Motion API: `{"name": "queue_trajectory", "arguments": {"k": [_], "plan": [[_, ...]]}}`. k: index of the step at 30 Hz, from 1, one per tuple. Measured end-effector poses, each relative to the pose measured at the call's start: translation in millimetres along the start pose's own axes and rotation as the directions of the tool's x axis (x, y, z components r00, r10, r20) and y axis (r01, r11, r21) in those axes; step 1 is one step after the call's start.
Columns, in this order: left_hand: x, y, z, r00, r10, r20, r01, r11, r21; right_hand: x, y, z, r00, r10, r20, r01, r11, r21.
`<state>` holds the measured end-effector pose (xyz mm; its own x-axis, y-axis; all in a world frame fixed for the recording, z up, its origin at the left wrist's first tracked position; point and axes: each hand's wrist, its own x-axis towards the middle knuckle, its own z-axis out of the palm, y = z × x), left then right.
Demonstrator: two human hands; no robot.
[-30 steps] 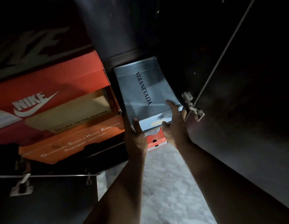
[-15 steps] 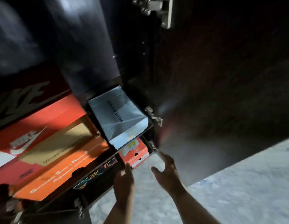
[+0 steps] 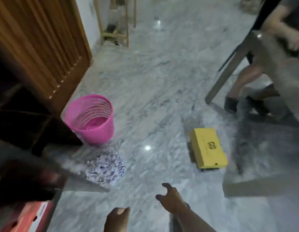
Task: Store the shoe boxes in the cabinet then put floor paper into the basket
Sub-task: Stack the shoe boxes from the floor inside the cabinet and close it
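Hands, left hand [image 3: 117, 215] & right hand [image 3: 170, 196], loose, holding nothing (marble floor [image 3: 153, 97] btwn basket [image 3: 91, 119], yellow box [image 3: 208, 148]).

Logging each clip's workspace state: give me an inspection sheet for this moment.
Surface: grey marbled floor, glossy.
Job's things: yellow rectangular shoe box lies on the floor; pile of shredded white paper beside the upright pink plastic mesh basket.
Clutter: red box at lower left.
Grippers: left hand and right hand hold nothing.
Cables: nothing seen.
Surroundings: slatted wooden door, grey chair, seated person.
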<state>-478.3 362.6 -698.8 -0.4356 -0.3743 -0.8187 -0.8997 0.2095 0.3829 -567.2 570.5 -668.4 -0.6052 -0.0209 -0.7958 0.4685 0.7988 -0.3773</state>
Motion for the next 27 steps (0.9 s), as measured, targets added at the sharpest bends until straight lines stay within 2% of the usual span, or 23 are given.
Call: {"name": "queue_trajectory", "arguments": {"k": [4, 8, 11, 13, 18, 21, 23, 27], "plan": [[-0.7, 93.1, 40.5, 0.991, 0.074, 0.112, -0.088, 0.987, 0.133, 45.6, 64.2, -85.7, 0.992, 0.083, -0.097, -0.070, 0.989, 0.128], [26.9, 176.0, 96.8, 0.976, 0.205, 0.067, -0.215, 0.947, 0.240, 100.1, 122.8, -169.5, 0.973, 0.152, -0.176, -0.110, 0.968, 0.225], [53.5, 229.3, 150.5, 0.962, 0.250, 0.107, -0.271, 0.913, 0.303, 142.1, 164.4, -216.6, 0.950, 0.211, -0.229, -0.131, 0.938, 0.322], [68.5, 262.4, 198.2, 0.960, 0.232, 0.154, -0.269, 0.915, 0.301, 174.5, 192.3, -243.2, 0.935, 0.256, -0.246, -0.156, 0.919, 0.363], [106.5, 318.9, 307.8, 0.927, 0.047, 0.373, -0.193, 0.911, 0.364, 252.8, 249.0, -283.4, 0.905, 0.342, -0.254, -0.219, 0.884, 0.413], [143.5, 338.6, 375.9, 0.909, 0.084, 0.408, -0.241, 0.904, 0.352, 308.0, 278.1, -297.4, 0.893, 0.349, -0.285, -0.201, 0.874, 0.442], [169.9, 343.5, 416.3, 0.911, 0.045, 0.410, -0.183, 0.935, 0.304, 342.4, 291.3, -304.6, 0.897, 0.322, -0.302, -0.150, 0.866, 0.478], [223.9, 333.3, 473.3, 0.907, -0.024, 0.419, -0.038, 0.989, 0.140, 393.1, 314.0, -298.9, 0.938, 0.247, -0.244, -0.103, 0.870, 0.482]]}}
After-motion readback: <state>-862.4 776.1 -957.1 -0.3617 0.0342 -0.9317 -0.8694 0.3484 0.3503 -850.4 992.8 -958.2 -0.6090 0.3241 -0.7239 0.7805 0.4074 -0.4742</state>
